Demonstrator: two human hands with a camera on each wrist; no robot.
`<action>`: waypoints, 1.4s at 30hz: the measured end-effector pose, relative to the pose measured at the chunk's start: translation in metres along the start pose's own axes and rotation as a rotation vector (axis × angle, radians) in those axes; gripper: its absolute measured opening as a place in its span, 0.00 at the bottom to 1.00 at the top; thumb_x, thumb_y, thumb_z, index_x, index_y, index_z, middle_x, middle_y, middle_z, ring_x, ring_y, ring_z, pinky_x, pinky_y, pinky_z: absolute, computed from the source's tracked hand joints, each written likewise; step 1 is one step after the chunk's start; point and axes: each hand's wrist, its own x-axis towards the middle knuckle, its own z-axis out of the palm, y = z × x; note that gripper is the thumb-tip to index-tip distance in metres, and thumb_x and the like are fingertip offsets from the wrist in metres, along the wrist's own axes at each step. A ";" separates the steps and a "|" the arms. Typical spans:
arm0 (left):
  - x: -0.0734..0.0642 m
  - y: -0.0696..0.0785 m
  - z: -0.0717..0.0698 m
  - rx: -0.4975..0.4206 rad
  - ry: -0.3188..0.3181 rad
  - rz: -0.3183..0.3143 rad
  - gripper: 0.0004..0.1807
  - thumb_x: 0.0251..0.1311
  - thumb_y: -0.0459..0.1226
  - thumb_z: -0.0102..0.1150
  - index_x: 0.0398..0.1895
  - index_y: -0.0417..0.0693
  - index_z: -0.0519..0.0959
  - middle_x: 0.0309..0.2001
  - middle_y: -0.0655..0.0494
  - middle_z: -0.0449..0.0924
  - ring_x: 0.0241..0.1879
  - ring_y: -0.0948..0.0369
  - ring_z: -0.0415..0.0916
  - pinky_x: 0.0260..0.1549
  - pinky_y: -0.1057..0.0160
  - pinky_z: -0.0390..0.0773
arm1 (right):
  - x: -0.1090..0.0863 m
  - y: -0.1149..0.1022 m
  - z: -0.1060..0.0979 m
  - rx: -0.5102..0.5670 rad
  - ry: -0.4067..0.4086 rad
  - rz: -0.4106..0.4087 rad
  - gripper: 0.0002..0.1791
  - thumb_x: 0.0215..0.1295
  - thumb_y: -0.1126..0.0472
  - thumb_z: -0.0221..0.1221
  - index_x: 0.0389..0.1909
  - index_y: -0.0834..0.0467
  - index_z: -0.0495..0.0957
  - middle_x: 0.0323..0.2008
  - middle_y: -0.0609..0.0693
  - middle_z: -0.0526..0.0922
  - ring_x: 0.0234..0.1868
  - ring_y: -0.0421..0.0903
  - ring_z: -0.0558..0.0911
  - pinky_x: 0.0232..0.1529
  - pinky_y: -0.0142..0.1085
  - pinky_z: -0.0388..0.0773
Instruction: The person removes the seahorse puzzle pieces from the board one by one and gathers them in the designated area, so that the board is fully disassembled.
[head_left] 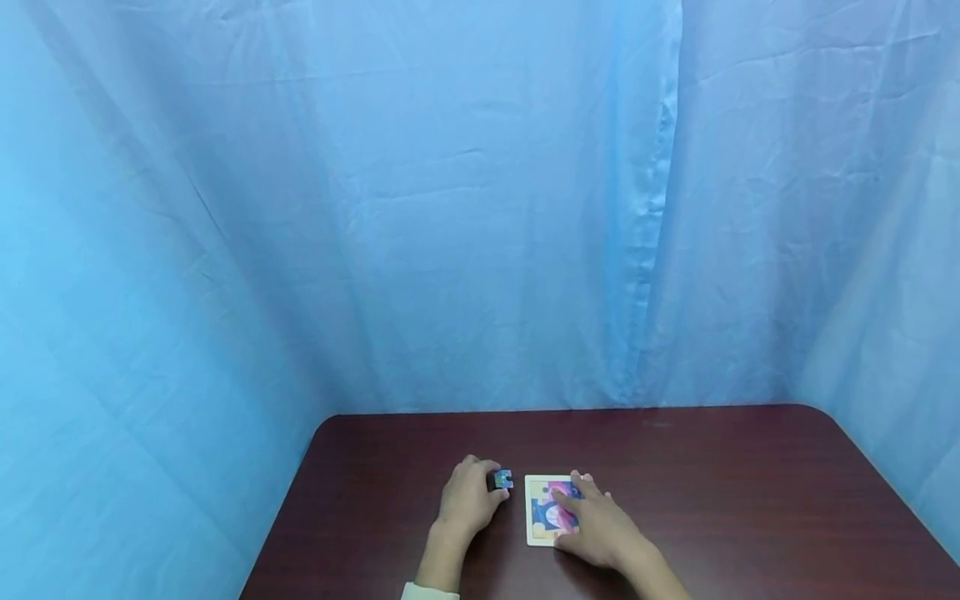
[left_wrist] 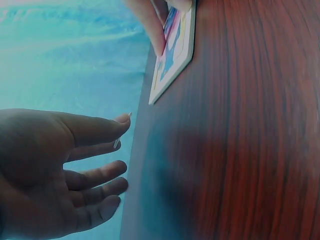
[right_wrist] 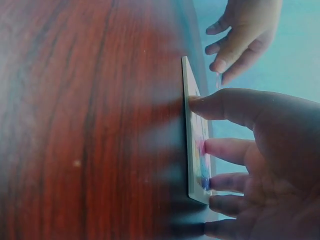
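Fingers spread, a right hand (head_left: 600, 527) lies across the right side of a framed jigsaw puzzle (head_left: 528, 517), hiding part of the picture; a careless press could shift the frame. Just left of it, a left hand (head_left: 467, 500) pinches a blue jigsaw piece (head_left: 503, 479), which so slight a grip might drop. Beyond the wood table (head_left: 720, 492) hangs a blue curtain (head_left: 480, 233).

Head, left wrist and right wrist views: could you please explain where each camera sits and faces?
Head: on the head, facing forward and down at the dark brown wooden table; left hand, right hand, forearms show.
Left wrist: on that wrist, watching its hand; right fingers also show.
Right wrist: on that wrist, watching its hand; left hand also shows.
Both wrist views share the white-bordered puzzle board.
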 end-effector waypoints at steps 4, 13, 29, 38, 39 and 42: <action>-0.001 -0.009 -0.004 0.006 -0.004 -0.012 0.21 0.57 0.38 0.79 0.54 0.43 0.87 0.47 0.46 0.85 0.49 0.49 0.85 0.50 0.44 0.85 | 0.000 -0.002 0.000 0.026 0.001 -0.005 0.40 0.55 0.52 0.75 0.70 0.58 0.78 0.81 0.70 0.59 0.82 0.72 0.58 0.75 0.73 0.59; -0.002 -0.026 -0.011 0.026 -0.031 -0.060 0.21 0.59 0.37 0.77 0.55 0.41 0.86 0.56 0.41 0.83 0.55 0.44 0.84 0.54 0.40 0.83 | -0.001 -0.006 0.000 0.026 0.015 -0.013 0.40 0.55 0.54 0.74 0.70 0.59 0.77 0.80 0.71 0.59 0.82 0.73 0.58 0.72 0.77 0.58; -0.002 -0.044 -0.019 0.056 -0.031 -0.080 0.21 0.62 0.34 0.74 0.58 0.41 0.86 0.69 0.34 0.75 0.72 0.37 0.72 0.64 0.36 0.78 | 0.000 -0.005 -0.001 0.021 0.005 -0.011 0.39 0.57 0.53 0.74 0.71 0.59 0.77 0.81 0.70 0.58 0.82 0.71 0.57 0.73 0.76 0.58; -0.003 -0.045 -0.020 0.090 -0.058 -0.082 0.23 0.64 0.37 0.72 0.62 0.42 0.84 0.72 0.34 0.73 0.62 0.38 0.81 0.57 0.40 0.82 | -0.001 -0.006 -0.001 0.039 -0.012 -0.008 0.40 0.58 0.52 0.73 0.72 0.59 0.76 0.82 0.69 0.57 0.83 0.71 0.55 0.75 0.75 0.56; -0.004 -0.044 -0.020 0.094 -0.054 -0.077 0.23 0.64 0.37 0.72 0.62 0.42 0.84 0.72 0.34 0.74 0.62 0.37 0.81 0.57 0.40 0.82 | -0.001 -0.006 -0.001 0.040 -0.015 -0.008 0.40 0.58 0.52 0.73 0.72 0.59 0.76 0.82 0.69 0.57 0.83 0.71 0.55 0.75 0.75 0.56; -0.007 -0.042 -0.020 0.111 -0.032 -0.060 0.24 0.63 0.37 0.73 0.63 0.40 0.84 0.71 0.34 0.75 0.65 0.37 0.79 0.61 0.40 0.81 | -0.001 -0.006 -0.002 0.040 -0.023 -0.009 0.40 0.59 0.52 0.73 0.72 0.58 0.75 0.82 0.69 0.56 0.83 0.71 0.55 0.75 0.74 0.56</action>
